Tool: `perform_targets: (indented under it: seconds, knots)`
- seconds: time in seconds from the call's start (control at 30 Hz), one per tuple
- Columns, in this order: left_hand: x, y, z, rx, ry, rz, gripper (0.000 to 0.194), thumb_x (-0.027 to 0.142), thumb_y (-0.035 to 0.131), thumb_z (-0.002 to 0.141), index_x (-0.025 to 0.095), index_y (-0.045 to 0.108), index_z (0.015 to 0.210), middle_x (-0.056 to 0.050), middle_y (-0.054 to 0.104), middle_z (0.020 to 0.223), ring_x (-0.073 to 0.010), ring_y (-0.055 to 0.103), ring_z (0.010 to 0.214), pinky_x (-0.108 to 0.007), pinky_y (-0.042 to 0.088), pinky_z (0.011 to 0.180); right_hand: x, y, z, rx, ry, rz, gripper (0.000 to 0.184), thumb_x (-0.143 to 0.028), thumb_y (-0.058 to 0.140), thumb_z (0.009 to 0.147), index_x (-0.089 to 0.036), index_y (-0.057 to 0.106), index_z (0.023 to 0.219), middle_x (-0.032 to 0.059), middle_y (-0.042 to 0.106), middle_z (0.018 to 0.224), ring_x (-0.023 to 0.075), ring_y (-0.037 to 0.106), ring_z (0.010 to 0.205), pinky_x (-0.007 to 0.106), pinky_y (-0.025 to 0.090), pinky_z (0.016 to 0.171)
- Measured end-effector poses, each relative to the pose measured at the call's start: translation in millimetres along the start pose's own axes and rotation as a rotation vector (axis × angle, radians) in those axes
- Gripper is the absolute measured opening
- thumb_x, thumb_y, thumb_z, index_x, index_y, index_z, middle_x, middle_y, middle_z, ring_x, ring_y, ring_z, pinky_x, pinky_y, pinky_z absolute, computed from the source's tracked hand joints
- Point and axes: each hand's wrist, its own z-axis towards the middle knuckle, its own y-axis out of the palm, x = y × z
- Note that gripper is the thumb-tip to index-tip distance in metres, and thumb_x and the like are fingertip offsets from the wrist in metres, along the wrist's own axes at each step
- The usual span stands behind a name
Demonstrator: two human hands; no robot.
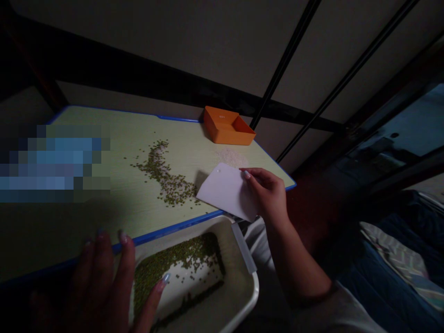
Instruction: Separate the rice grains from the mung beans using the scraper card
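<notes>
My right hand (268,189) pinches a white dough scraper (225,189) by its right edge, thumb on top. The scraper is tilted over the table's near edge, its left corner beside a trail of small green beans (176,188). Below that edge is a whitish plastic bin (239,296) with more green beans (194,245) heaped along its far and left sides. My left hand (107,277) is at the bin's left end with fingers spread and thumb over the inside. Whether it touches the rim is hidden in shadow.
An orange open box (232,136) stands at the table's far right corner, with a patch of pale grains (231,157) before it. The pale table (114,152) has a blue edge. A blurred-out bluish patch covers its left. Dark blue fabric (367,268) lies at right.
</notes>
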Motion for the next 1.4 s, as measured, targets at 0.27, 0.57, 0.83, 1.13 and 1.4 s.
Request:
perform_targets:
  seconds: [0.27, 0.57, 0.83, 1.13, 1.4]
  knots:
    - [-3, -0.1, 0, -0.016, 0.031, 0.044, 0.085, 0.042, 0.05, 0.08, 0.031, 0.006, 0.151, 0.001, -0.003, 0.168, -0.0384, 0.016, 0.153, -0.073, 0.035, 0.117, -3, -26, -8, 0.096, -0.188, -0.14, 0.015, -0.032, 0.07, 0.084, -0.023, 0.078, 0.094, 0.0058, 0.079, 0.098, 0.0208, 0.073, 0.089, 0.035, 0.058, 0.078]
    - [1, -0.6, 1, 0.014, 0.034, 0.039, 0.08, 0.041, 0.049, 0.082, 0.028, 0.009, 0.151, -0.003, 0.001, 0.169, -0.0393, 0.017, 0.153, -0.071, 0.035, 0.117, -12, -46, -43, -0.009, -0.799, -0.516, 0.038, -0.008, 0.06, 0.09, -0.03, 0.069, 0.12, 0.0026, 0.075, 0.089, 0.0167, 0.07, 0.078, 0.028, 0.057, 0.066]
    - [2, 0.5, 1, 0.042, 0.029, 0.033, 0.08, 0.042, 0.049, 0.082, 0.032, 0.009, 0.15, -0.002, 0.004, 0.169, -0.0397, 0.018, 0.152, -0.072, 0.036, 0.116, -6, -49, -58, -0.084, -0.886, -0.477, 0.045, -0.006, 0.06, 0.089, -0.029, 0.063, 0.128, 0.0039, 0.077, 0.092, 0.0172, 0.074, 0.08, 0.028, 0.061, 0.065]
    - [9, -3.0, 3, 0.022, -0.006, 0.013, 0.078, 0.041, 0.046, 0.084, 0.034, 0.007, 0.15, 0.003, 0.001, 0.169, -0.0362, 0.015, 0.153, -0.07, 0.032, 0.119, -8, -47, -68, -0.248, -1.027, -0.55, 0.046, -0.007, 0.053, 0.092, -0.022, 0.057, 0.135, 0.0072, 0.079, 0.106, 0.0205, 0.077, 0.091, 0.035, 0.066, 0.077]
    - [5, -3.8, 1, -0.003, 0.012, 0.03, 0.081, 0.041, 0.048, 0.082, 0.033, 0.004, 0.15, -0.003, 0.0, 0.169, -0.0411, 0.015, 0.152, -0.076, 0.034, 0.115, -5, -51, -69, -0.24, -1.025, -0.576, 0.052, -0.006, 0.051, 0.092, -0.022, 0.051, 0.141, 0.0072, 0.079, 0.107, 0.0216, 0.077, 0.095, 0.036, 0.066, 0.078]
